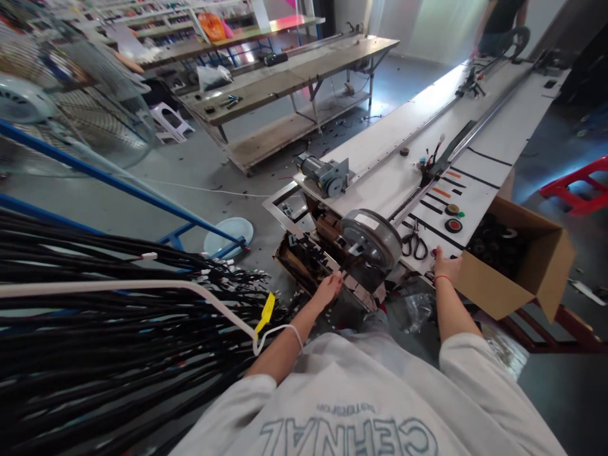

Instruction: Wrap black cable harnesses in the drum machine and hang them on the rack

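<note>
My left hand (329, 288) has its fingers pressed together just left of a large wheel (373, 237) at the end of the white workbench (380, 190). What it pinches, if anything, is too small to make out. At the bench's near right corner, my right hand (447, 266) is curled round something small with dark and red parts, mostly hidden by the fingers. Black-handled scissors (417, 246) lie just left of it. Beyond the hand are a roll of black tape (453, 225) with a red centre and a second tape roll (451, 209).
An open cardboard box (498, 297) of dark rolls stands right of the bench. A motor (316, 170) sits at the bench's left edge. Many black cable bundles (118, 342) hang at the left, near a fan (95, 120). A person (501, 25) stands at the far end.
</note>
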### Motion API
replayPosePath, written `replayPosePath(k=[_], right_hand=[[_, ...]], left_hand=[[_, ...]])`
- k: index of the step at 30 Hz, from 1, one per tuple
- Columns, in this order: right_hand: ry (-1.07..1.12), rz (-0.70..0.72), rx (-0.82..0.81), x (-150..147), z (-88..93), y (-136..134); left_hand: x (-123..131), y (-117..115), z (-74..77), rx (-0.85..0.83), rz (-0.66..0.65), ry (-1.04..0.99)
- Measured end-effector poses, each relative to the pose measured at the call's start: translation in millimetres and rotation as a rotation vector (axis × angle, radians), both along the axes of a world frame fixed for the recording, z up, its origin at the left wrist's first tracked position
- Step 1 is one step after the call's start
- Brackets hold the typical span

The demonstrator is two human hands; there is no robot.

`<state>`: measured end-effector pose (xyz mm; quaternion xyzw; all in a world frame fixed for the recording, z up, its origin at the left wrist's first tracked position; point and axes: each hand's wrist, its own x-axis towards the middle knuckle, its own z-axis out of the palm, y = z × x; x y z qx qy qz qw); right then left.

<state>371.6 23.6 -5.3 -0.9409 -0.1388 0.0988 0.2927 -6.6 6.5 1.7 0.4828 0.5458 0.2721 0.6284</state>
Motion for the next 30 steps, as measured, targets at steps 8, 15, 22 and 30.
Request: replayPosePath(k=[8, 15, 22, 30], right_hand=[[0.009, 0.010, -0.040, -2, 3.2, 0], [0.007, -0.028, 0.018, -3, 6.3, 1], [0.019, -0.065, 0.033, -2, 2.5, 3], [0.005, -0.038, 0.012, 0, -0.6, 2]], left_hand=[[4, -3, 12.2, -0.300, -0.021, -0.222], [4, -3, 9.9, -0.186, 0.007, -0.102], [-28, -9, -6.1, -0.115, -0.457, 0.090], [-81, -50, -34.5, 0.099, -0.341, 0.367]])
